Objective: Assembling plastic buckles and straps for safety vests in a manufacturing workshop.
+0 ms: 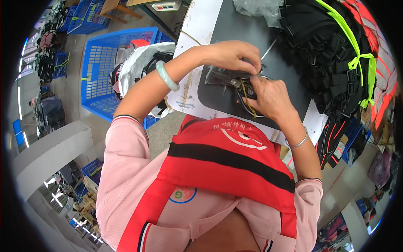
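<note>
My right hand (270, 98) is closed around a pair of scissors (248, 89) with dark loop handles, their blades pointing left. A yellowish cord (245, 93) hangs from the scissors. Close above them, my left hand (239, 56) has its fingers pinched together; what they hold, if anything, is too small to make out. A thin white strip (268, 49) slants up and away from beside the left fingertips. Under the left wrist, next to the blades, lies a small clear plastic bag (214, 76) on the dark mat (228, 31).
A large pile of black straps with buckles (331, 63), tied with a neon-yellow ribbon (356, 63), fills the table's right side. Crumpled clear plastic (260, 10) lies at the far edge. Left of the white table (191, 90) stands a blue crate (98, 90) with a white sack (136, 71).
</note>
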Available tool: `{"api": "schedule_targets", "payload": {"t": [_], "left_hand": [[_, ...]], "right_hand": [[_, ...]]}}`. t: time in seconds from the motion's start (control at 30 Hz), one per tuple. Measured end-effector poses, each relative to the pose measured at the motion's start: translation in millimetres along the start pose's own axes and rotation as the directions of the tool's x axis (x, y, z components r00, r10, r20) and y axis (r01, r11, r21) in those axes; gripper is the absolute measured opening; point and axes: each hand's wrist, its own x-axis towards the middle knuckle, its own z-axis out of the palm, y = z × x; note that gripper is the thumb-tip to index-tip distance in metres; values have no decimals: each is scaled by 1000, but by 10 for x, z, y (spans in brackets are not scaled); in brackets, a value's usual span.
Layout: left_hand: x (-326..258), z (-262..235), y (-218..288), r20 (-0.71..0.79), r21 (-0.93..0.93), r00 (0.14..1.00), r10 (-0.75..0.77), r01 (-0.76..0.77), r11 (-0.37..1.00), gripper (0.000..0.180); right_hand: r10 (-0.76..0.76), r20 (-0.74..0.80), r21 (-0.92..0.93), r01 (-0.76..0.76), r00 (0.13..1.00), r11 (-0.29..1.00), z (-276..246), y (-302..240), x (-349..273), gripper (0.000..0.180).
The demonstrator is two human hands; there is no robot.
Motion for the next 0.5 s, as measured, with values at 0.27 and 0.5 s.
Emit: {"api": "schedule_targets", "payload": {"t": [0.27,0.5], "left_hand": [[-543,39,208,-412,70,883,-225,277,958,18],[-533,373,377,-600,117,762,-244,386,915,13]], "right_hand": [[319,-40,87,-315,947,945,-343,183,-478,47],[126,-216,-255,-181,968,950,-347,410,-280,43]]}}
